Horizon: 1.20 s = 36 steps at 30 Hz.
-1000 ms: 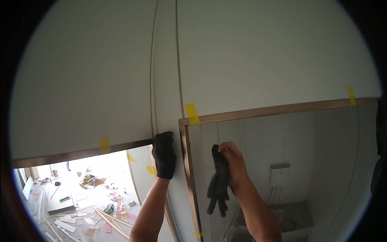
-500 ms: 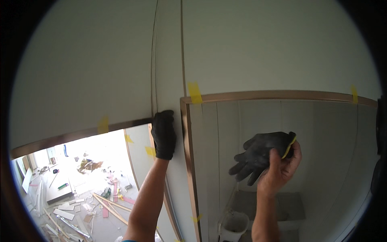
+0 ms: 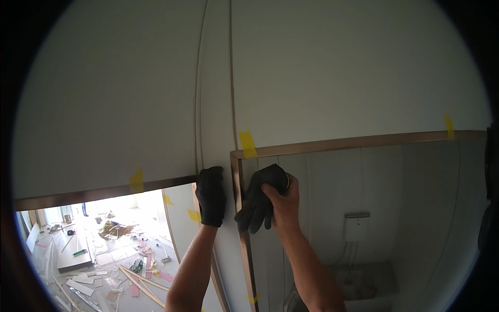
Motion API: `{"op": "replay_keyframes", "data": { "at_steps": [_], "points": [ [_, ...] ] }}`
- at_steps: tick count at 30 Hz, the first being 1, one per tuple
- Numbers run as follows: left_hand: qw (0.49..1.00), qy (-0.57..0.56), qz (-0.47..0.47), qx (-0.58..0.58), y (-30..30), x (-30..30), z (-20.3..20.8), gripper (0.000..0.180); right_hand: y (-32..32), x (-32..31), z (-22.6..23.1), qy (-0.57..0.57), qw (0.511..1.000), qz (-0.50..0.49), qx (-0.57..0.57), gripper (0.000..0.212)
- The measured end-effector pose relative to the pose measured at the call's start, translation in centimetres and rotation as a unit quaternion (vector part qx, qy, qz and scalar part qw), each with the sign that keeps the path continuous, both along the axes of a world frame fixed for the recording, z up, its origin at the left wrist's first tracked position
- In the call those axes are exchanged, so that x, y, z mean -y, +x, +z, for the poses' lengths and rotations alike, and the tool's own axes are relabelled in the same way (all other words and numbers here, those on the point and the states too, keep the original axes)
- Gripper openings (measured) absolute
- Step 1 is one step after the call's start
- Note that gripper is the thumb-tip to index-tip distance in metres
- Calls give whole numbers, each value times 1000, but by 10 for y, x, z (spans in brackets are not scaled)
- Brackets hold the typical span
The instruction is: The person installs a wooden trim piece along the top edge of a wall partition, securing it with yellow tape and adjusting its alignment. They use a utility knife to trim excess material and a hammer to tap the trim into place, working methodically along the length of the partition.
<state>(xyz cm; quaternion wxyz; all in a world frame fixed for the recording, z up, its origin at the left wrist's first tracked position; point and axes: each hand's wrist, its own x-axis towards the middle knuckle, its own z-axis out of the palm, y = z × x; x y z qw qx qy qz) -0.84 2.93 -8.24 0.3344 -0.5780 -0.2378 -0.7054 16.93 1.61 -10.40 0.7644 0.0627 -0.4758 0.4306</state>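
Note:
My left hand [image 3: 211,196], in a black work glove, is pressed to the narrow wall panel [image 3: 215,93] between two framed openings, at the upper corner of the left one. Its fingers are curled, and what they hold, if anything, is hidden. My bare right hand [image 3: 285,208] pinches a loose black glove [image 3: 260,195] by its cuff. The limp fingers of that glove hang down and left, across the brown frame [image 3: 332,144] of the right opening near its upper left corner.
Yellow tape strips [image 3: 247,144] stick to both frames and panels. Through the left opening, wood strips [image 3: 145,288], offcuts and debris litter a bright floor. Behind the right opening are a dim room with a white wall unit [image 3: 357,229] and a basin-like fixture [image 3: 358,286].
My right hand has brought the loose glove leftward to the frame's edge, near my left hand. My left hand keeps its place at the corner. The view has tilted up, and the openings sit lower.

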Motion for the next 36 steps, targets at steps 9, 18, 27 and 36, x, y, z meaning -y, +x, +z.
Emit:
{"op": "replay_keyframes", "data": {
  "at_steps": [9, 18, 27, 36],
  "points": [
    [1000, -8, -13, 9, 2, 2, 0, 27, -30, -13, 17, 69, 947, -295, 107, 27],
    [1000, 9, 4, -6, 1, 1, 2, 26, -13, -8, 19, 145, 863, -422, 237, 21],
    [1000, 7, 13, -10, -3, -1, 0, 29, 41, 13, -43, 103, 954, -170, 222, 25],
    [996, 27, 80, -20, -8, -5, -2, 23, 36, 6, -31, -3, 997, 7, 78, 45]
  ]
}}
